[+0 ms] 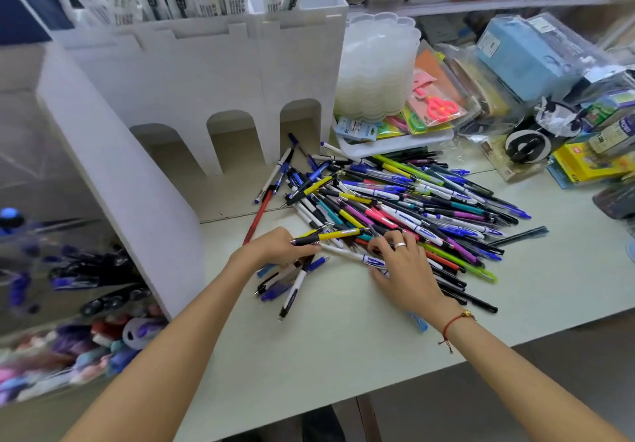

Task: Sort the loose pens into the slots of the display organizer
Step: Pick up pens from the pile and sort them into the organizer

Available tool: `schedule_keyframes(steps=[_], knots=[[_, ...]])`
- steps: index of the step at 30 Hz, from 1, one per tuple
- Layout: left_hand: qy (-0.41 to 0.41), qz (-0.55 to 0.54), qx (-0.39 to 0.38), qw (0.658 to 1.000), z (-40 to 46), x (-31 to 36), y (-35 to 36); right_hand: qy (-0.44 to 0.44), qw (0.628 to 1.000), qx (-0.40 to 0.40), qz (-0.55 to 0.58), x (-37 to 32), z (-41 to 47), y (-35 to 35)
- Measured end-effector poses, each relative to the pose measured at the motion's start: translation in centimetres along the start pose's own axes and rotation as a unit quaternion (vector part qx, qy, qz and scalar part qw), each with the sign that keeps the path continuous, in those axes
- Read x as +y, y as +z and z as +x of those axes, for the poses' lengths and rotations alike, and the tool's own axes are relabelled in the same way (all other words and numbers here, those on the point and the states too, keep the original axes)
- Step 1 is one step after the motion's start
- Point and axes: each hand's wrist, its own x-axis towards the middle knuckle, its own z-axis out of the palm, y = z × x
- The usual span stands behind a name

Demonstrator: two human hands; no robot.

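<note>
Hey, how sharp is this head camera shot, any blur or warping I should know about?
Head view: the pen pile and both hands are fairly sharp; the lower left corner, with the packaged pens, is smeared; the wide lens bows the white organizer and the shelf edge; light is soft and even, shadows faint.

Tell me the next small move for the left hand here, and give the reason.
Probably lift the yellow pen clear of the pile. The left hand already pinches it by its black grip, and it lies on top of the others. The right hand rests spread on the pile, holding the rest down.
</note>
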Motion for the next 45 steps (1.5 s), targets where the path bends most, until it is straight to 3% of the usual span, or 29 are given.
schedule_keyframes(steps=[3, 6, 8, 11, 13, 14, 17, 18, 22, 24, 26, 29, 32, 36, 40, 45], knots=[[-0.009, -0.034, 0.015, 0.999, -0.7, -0.3, 0.0, 0.014, 1.000, -0.022, 0.017, -0.6, -0.1, -0.8], [0.011, -0.136, 0.024, 0.990, -1.4, -0.6, 0.6, 0.029, 0.999, 0.030, 0.028, -2.0, -0.5, -1.6], [0.028, -0.187, 0.038, 0.981, -2.1, -0.5, 1.2, 0.037, 0.994, 0.037, 0.100, -3.8, -0.8, -2.1], [0.037, -0.247, 0.036, 0.968, -3.0, -0.3, 2.2, 0.085, 0.952, -0.080, 0.283, -6.6, -0.2, -2.3], [0.037, -0.276, 0.026, 0.960, -3.6, -0.2, 2.6, 0.131, 0.901, -0.144, 0.387, -7.7, 0.7, -2.6], [0.037, -0.285, 0.025, 0.957, -3.9, -0.2, 2.8, 0.158, 0.857, -0.163, 0.464, -8.0, 1.1, -2.9], [0.038, -0.286, 0.032, 0.957, -4.7, -0.5, 3.0, 0.214, 0.655, -0.173, 0.704, -8.5, 2.3, -4.7], [0.039, -0.280, 0.030, 0.959, -5.1, -0.6, 3.0, 0.217, 0.631, -0.156, 0.728, -8.6, 2.6, -5.3], [0.045, -0.265, 0.022, 0.963, -6.7, -0.7, 2.9, 0.216, 0.704, -0.041, 0.676, -9.3, 3.1, -6.9], [0.048, -0.343, 0.007, 0.938, -7.4, -1.0, 3.0, 0.240, 0.674, 0.025, 0.698, -9.3, 3.3, -7.7], [0.035, -0.502, -0.015, 0.864, -7.8, -1.6, 3.1, 0.271, 0.650, 0.069, 0.707, -8.6, 3.6, -8.5], [0.030, -0.628, -0.037, 0.776, -8.1, -2.2, 3.1, 0.261, 0.697, -0.004, 0.668, -8.1, 3.5, -9.0], [0.038, -0.669, -0.053, 0.740, -8.6, -1.6, 3.2, 0.222, 0.745, -0.111, 0.619, -9.1, 3.0, -9.0], [0.041, -0.678, -0.057, 0.731, -9.3, -1.1, 3.6, 0.191, 0.753, -0.195, 0.599, -10.2, 2.1, -9.1], [0.038, -0.687, -0.055, 0.724, -10.3, -1.8, 3.5, 0.195, 0.748, -0.203, 0.601, -10.7, 1.2, -9.8], [0.055, -0.640, -0.032, 0.766, -12.7, -2.6, 3.1, 0.206, 0.747, -0.186, 0.604, -12.5, -0.1, -11.4]])
